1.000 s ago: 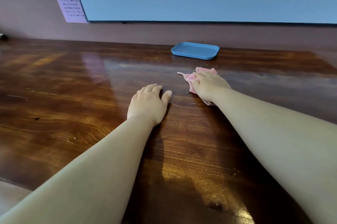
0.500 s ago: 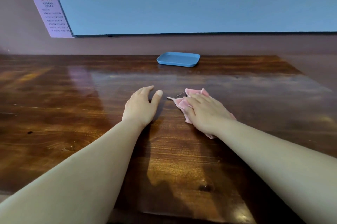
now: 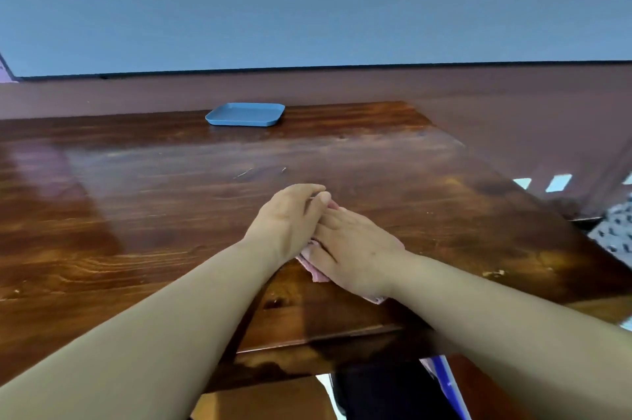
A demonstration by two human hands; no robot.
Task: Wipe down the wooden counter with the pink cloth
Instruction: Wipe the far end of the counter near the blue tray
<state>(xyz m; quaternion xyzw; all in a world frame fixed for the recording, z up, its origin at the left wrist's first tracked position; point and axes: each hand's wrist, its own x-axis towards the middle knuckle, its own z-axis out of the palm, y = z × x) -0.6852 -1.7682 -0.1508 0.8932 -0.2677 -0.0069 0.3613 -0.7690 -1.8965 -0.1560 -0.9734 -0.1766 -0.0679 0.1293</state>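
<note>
The right hand (image 3: 355,248) is lying flat on the pink cloth (image 3: 316,271), fingers straight and close together, pressing it onto the wooden counter (image 3: 136,221) near the front edge. Most of the cloth is hidden under the palm — only a crumpled pink fold is showing at the gap between the two wrists, a thin strip is peeking out by the heel of the right hand, and a small bit is showing past the fingertips. The left hand (image 3: 290,218) is resting right beside it, its thumb side touching the right hand's fingers; its fingers are lying relaxed and gently bent over the far end of the cloth, and whether they are actually pinching the fabric cannot be told. Both forearms are reaching in from the bottom of the view and converging at the cloth. A blue tray (image 3: 245,114) is sitting well apart at the back of the counter, just beside the dark wall strip — above it a pale blue panel (image 3: 307,2) is filling the upper part of the view
</note>
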